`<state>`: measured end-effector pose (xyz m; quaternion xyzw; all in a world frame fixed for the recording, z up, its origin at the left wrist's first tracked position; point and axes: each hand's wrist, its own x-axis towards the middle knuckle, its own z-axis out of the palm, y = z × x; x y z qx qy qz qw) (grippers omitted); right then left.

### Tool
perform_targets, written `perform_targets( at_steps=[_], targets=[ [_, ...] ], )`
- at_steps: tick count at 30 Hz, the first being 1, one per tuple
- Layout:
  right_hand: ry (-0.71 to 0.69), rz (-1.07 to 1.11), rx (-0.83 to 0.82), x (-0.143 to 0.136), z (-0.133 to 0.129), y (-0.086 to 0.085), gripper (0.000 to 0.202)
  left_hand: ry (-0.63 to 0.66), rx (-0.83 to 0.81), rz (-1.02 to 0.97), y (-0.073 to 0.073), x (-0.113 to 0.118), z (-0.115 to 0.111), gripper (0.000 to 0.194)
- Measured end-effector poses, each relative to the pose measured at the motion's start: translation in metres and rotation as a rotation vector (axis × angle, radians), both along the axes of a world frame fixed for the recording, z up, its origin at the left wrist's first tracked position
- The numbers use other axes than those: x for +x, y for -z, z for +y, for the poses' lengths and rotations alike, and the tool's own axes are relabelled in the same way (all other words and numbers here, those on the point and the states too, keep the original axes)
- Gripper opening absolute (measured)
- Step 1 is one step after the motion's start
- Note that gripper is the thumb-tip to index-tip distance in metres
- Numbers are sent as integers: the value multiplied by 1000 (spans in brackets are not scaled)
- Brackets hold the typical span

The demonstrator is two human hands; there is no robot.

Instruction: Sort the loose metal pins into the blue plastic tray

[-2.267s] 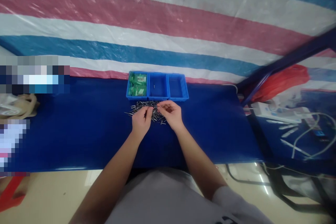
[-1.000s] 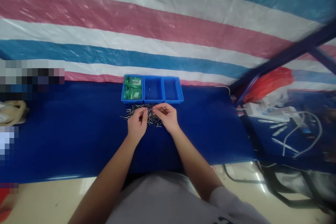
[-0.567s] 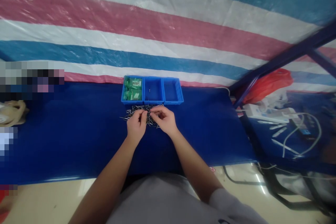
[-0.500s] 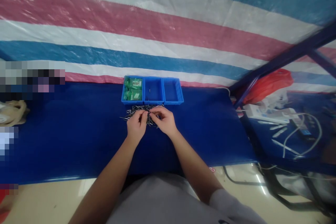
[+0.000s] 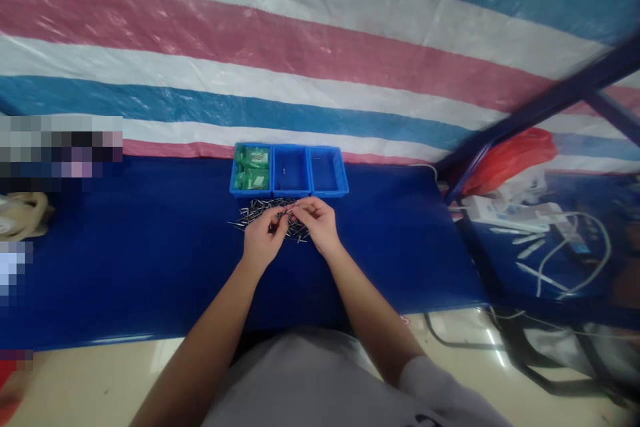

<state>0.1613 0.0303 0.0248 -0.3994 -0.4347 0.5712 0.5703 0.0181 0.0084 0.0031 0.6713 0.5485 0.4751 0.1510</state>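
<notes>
Over a loose pile of dark and silvery screws [image 5: 260, 205] on the blue table, my two hands meet at the fingertips. My left hand [image 5: 263, 237] is closed, thumb against fingers. My right hand [image 5: 320, 223] pinches from the other side. A thin, shiny screw [image 5: 289, 211] shows small between the two sets of fingertips; its ends are hidden. Just behind the pile stand three joined blue bins: the left bin [image 5: 232, 177] holds green packets [image 5: 257, 167], the middle bin [image 5: 291, 148] a small screw [image 5: 284, 171], and the right bin [image 5: 345, 180] stands beside it.
The blue table [image 5: 125, 247] reaches a striped tarp [image 5: 300, 67] at the back. To the right, a dark metal frame [image 5: 540, 120] rises beside a red bag [image 5: 510, 160], a white power strip [image 5: 500, 213] and cables. A beige bag [image 5: 30, 213] lies far left.
My fingertips have shifted slightly right over the pile, and the right fingers have lifted and straightened a little. A thin shiny piece now shows between my hands.
</notes>
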Motion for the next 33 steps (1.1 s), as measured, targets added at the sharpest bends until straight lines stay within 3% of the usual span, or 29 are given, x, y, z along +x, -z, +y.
perform_targets(
  at_steps=[8, 22, 33],
  targets=[
    [-69, -25, -49, 1, 2, 3, 24, -39, -30, -9, 2, -1, -1, 19],
    [16, -29, -31, -1, 2, 4, 24, -80, -135, -21, 0, -2, -2, 23],
    [-28, 38, -13, 1, 1, 6, 20, -139, -141, 8, 2, -4, -1, 23]
  ],
)
